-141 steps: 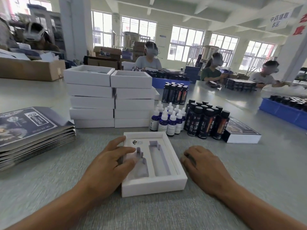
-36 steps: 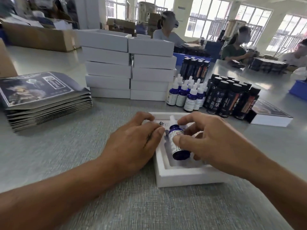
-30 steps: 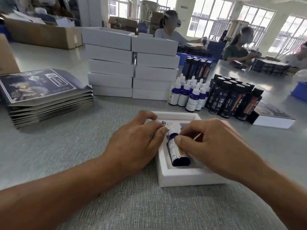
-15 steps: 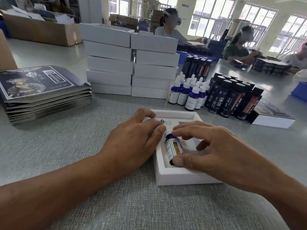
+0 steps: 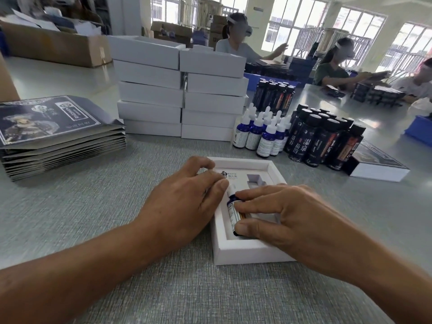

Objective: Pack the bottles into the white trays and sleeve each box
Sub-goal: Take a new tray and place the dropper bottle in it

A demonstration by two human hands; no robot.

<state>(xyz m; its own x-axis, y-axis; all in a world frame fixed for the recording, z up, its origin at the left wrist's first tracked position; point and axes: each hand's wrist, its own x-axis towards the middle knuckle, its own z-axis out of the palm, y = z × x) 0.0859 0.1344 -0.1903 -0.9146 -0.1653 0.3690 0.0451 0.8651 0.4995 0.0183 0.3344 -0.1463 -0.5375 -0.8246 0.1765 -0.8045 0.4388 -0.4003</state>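
A white tray [image 5: 245, 253] lies on the grey table in front of me. A blue dropper bottle [image 5: 232, 210] with a white cap lies flat in its left slot. My right hand [image 5: 292, 218] pinches the bottle, thumb at its base and fingers over its shoulder. My left hand [image 5: 184, 202] rests on the tray's left side, fingertips by the bottle's cap. The tray's right slot [image 5: 254, 180] shows empty at its far end. Behind the tray stand more blue dropper bottles [image 5: 264, 134] and tall black bottles [image 5: 322, 139].
Two stacks of white trays [image 5: 180, 94] stand at the back centre. A pile of dark printed sleeves [image 5: 53, 127] lies at the left. A sleeved box [image 5: 378, 164] sits at the right, a blue bin [image 5: 420, 132] beyond it. People work across the table.
The bottle has gone from tilted above the tray to lying down in the left slot, my right fingers closing over it. My left hand has stayed on the tray.
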